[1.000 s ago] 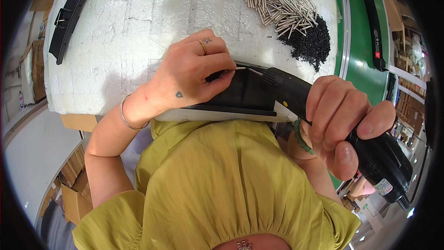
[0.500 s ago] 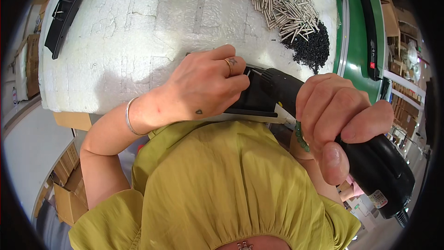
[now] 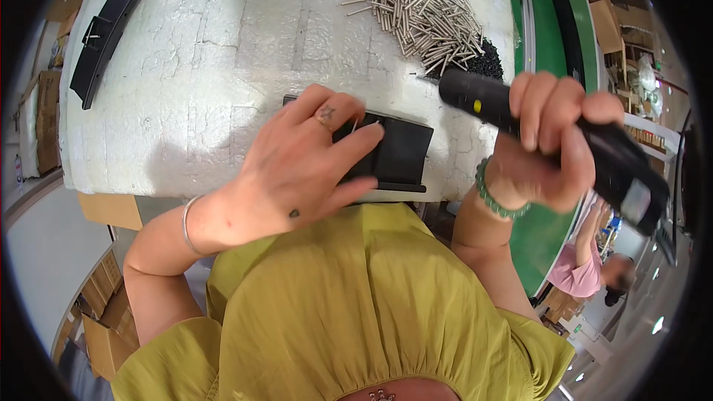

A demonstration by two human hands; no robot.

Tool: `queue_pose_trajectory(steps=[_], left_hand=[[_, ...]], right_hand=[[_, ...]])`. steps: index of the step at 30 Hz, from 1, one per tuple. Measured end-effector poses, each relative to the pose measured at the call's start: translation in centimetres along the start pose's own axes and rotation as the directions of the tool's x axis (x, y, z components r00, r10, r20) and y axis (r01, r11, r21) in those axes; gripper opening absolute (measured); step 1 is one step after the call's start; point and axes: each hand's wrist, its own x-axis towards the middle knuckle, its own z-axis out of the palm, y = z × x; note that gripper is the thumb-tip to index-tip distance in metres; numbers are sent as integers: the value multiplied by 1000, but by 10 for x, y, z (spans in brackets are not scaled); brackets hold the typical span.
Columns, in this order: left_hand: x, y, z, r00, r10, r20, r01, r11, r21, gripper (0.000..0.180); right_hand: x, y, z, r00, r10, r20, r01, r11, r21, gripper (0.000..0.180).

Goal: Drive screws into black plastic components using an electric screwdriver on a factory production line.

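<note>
My right hand point(image 3: 553, 134) is wrapped round a black electric screwdriver point(image 3: 483, 96), slightly blurred, raised over the right side of the table. Its tip points left, close to the small black screws point(image 3: 486, 59). In front of me lies a black plastic part point(image 3: 403, 150) with a raised lip along its near edge. My left hand point(image 3: 308, 152) lies over the left half of that part, fingers apart, hiding much of it. Whether a fingertip touches a small pin there I cannot make out.
A heap of silver metal pins point(image 3: 423, 11) lies at the far right, against the screws. Another curved black part point(image 3: 108, 41) rests at the far left. Beyond the white padded tabletop point(image 3: 223, 44) runs a green surface point(image 3: 546, 37). A person in pink point(image 3: 579, 267) is at the right.
The screwdriver has lifted off the black part and swung up and right toward the screws with my right hand. My left hand's fingers have loosened and spread, uncovering the part's right half.
</note>
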Motion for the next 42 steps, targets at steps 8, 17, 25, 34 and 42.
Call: queue_pose_trajectory(steps=[8, 17, 25, 34, 42], left_hand=[[-6, 5, -20, 951, -13, 309, 2, 999, 36, 61], [25, -24, -41, 936, -130, 326, 147, 989, -26, 22], [49, -18, -6, 983, 155, -102, -136, 976, 169, 20], [56, -20, 7, 943, 223, -248, -268, 950, -161, 22], [50, -19, 9, 981, 87, -174, -162, 860, -485, 17]], right_hand=[[-3, 23, -17, 983, 38, -179, -51, 996, -67, 26], [-1, -3, -10, 998, 4, -68, -2, 999, 34, 30], [-1, -38, 11, 997, 16, 81, -14, 1000, -25, 21], [-4, -49, 19, 998, -54, 24, 51, 995, 82, 26], [-4, -49, 22, 993, -104, 61, 95, 986, 139, 25]])
